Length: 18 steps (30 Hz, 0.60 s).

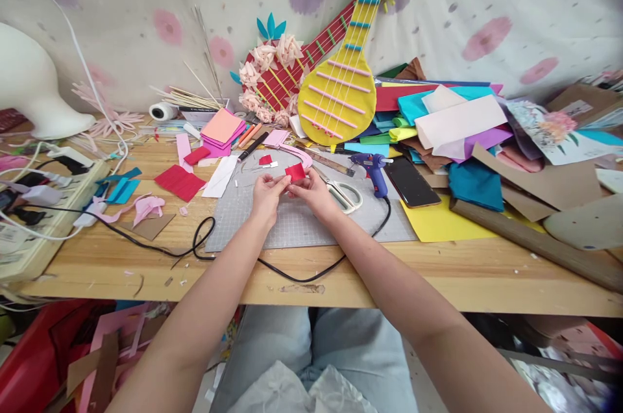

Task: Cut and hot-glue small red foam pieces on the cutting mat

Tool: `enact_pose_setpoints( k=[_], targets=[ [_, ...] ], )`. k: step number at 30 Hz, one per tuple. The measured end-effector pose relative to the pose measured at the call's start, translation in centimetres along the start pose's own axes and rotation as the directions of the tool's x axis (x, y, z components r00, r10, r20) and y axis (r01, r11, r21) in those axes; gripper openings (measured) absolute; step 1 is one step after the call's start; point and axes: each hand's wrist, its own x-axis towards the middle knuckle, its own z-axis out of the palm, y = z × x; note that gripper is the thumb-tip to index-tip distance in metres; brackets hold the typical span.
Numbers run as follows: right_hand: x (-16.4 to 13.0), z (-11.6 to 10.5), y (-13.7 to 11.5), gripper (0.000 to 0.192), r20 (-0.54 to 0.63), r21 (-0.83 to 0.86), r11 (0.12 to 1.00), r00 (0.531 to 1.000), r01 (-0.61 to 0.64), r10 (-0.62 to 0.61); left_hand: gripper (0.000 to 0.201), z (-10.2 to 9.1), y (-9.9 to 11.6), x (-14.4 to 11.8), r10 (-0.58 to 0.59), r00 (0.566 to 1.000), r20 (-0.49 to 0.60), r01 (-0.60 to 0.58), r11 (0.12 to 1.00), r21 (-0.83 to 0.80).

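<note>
Head view: both hands meet over the grey mat (pixel 302 225) on the tabletop (pixel 438 270). Left hand (pixel 267 195) and right hand (pixel 314 192) pinch a small red piece (pixel 294 172) between their fingertips, just above the mat. Scissors (pixel 343 195) and a glue gun (pixel 372 169) lie just right of them.

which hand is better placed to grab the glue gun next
Right. The right hand pinches the red paper piece beside the scissors, closest to the blue glue gun. The left hand sits farther away.
</note>
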Motion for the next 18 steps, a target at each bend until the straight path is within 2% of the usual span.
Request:
enact_pose_setpoints(
  k=[4,11,16,18],
  targets=[
    [0.13,-0.36,0.06,0.046,-0.014,0.009,1.0,1.0,-0.011,0.011,0.05,-0.27,0.42,-0.01,-0.084,0.996,0.028,0.084,0.996,0.011],
    [-0.21,-0.49,0.0,0.048,0.027,-0.007,0.998,0.997,-0.07,0.07,0.047,-0.54,0.19,0.21,-0.052,0.999,-0.008,0.052,0.996,0.067],
    [0.09,-0.71,-0.14,0.039,-0.157,-0.162,0.985,0.984,0.062,-0.088,0.038,-0.36,0.0,0.15,0.007,1.0,-0.021,-0.004,0.993,0.114],
    [0.17,-0.77,-0.26,0.034,-0.189,-0.195,0.975,0.972,0.103,-0.141,0.037,-0.29,-0.05,0.11,0.023,0.999,-0.03,-0.018,0.989,0.147]
  ],
)
